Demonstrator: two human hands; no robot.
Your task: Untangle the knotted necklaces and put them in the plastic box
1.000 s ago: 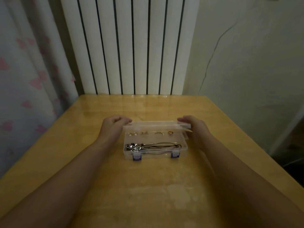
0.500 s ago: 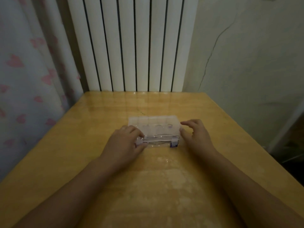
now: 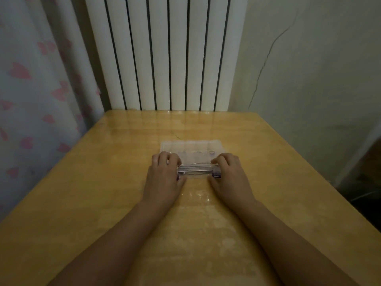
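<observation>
A clear plastic box lies on the wooden table with its lid down. Dark necklace cords show faintly through the front wall. My left hand grips the box's front left corner, fingers curled over the lid and thumb at the front edge. My right hand grips the front right corner the same way, beside a purple clasp. The left clasp is hidden under my left hand.
A white ribbed radiator stands behind the table's far edge. A curtain with pink hearts hangs at the left. A cracked wall is at the right, with dark floor space beyond the table's right edge.
The open lid has come down onto the box. Both hands moved from the lid's ends to the front corners, where they now press at the clasps.
</observation>
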